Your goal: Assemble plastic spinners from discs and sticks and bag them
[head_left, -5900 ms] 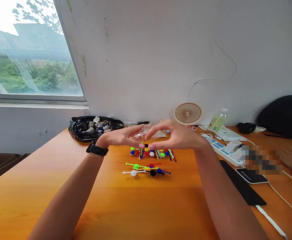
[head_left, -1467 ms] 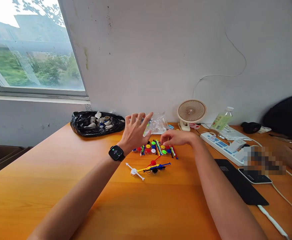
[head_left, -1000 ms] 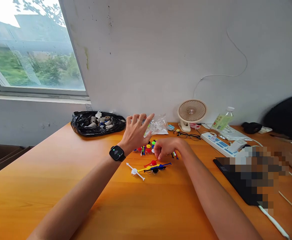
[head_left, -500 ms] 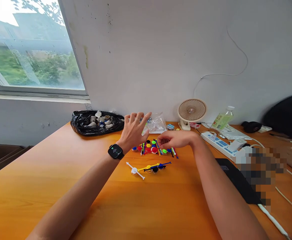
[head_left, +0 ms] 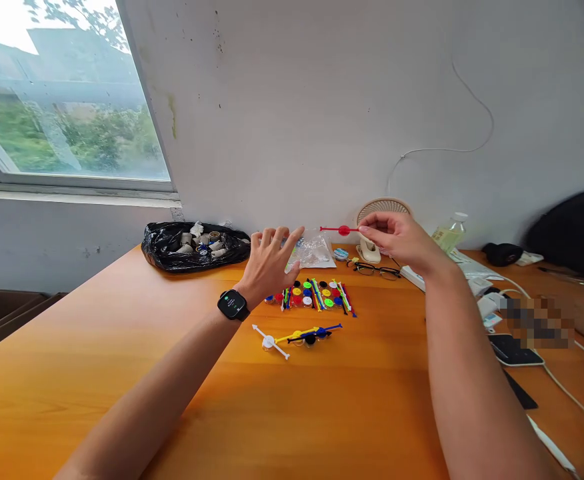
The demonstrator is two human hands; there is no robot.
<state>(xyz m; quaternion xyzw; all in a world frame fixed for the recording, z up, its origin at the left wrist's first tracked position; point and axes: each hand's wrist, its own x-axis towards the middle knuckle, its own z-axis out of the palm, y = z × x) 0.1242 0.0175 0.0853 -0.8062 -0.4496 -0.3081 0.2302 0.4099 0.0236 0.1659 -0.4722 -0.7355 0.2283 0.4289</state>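
Observation:
Pinched at one end between the thumb and fingers of my right hand point(head_left: 397, 241) is a red plastic spinner arrow point(head_left: 344, 230) with a round hub, raised above the table. My left hand point(head_left: 270, 260), fingers spread and holding nothing, hovers near the left end of a group of parts. That group has round coloured caps point(head_left: 307, 301) and bundled arrow sticks point(head_left: 317, 294) in several colours. Closer to me lie joined pieces: a white arrow on a clear round base point(head_left: 269, 342), a yellow arrow point(head_left: 297, 335), and blue and black arrows point(head_left: 322, 333) that overlap.
Behind the parts are a clear plastic bag point(head_left: 317, 249), eyeglasses point(head_left: 372, 269) and a small fan point(head_left: 371, 251). A black bag of odds and ends point(head_left: 162, 257) sits at back left. A bottle point(head_left: 451, 233), a power strip, cables and a dark device point(head_left: 516, 350) occupy the right side.
My right hand has risen from the parts group and moved right, now carrying the red spinner arrow. My left hand has barely moved. The eyeglasses have come into view.

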